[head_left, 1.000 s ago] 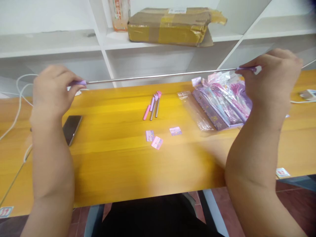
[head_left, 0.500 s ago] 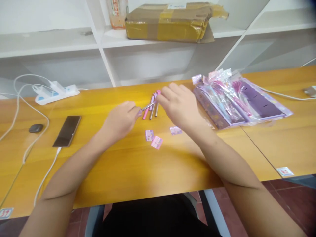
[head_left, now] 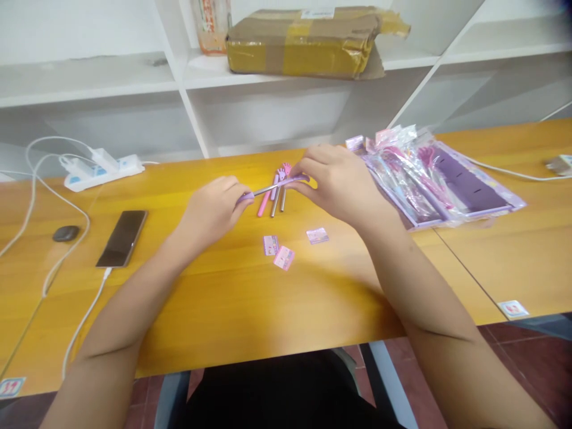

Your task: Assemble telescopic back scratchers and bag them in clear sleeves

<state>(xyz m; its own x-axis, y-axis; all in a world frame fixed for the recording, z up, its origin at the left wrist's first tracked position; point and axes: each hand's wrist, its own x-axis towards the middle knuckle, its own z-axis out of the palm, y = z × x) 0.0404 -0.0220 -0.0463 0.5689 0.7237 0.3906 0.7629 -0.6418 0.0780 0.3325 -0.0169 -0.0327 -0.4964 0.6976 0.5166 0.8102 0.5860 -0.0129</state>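
Note:
Between my two hands, above the table, a slim purple back scratcher [head_left: 266, 190] with a metal rod runs nearly level. My left hand [head_left: 210, 205] is closed around its purple handle end. With thumb and fingers, my right hand [head_left: 342, 182] pinches the other purple end, partly covering it. Just behind lie pink and purple back scratchers [head_left: 277, 199] with small hand-shaped heads and metal rods. Closer to me on the wood are a purple card [head_left: 270, 245], a pink card [head_left: 283, 257] and another purple card [head_left: 317, 236].
At the right, a purple box [head_left: 482, 185] carries several plastic-wrapped pieces [head_left: 415, 179]. A phone [head_left: 121, 238] on a charging cable, a small dark object [head_left: 65, 233] and a power strip [head_left: 105, 171] occupy the left. A taped carton [head_left: 304, 44] rests on the shelf.
My right hand has turned and shifted slightly right, so more of the purple end shows. My left hand has drawn a little left and up, and more of the rod is visible.

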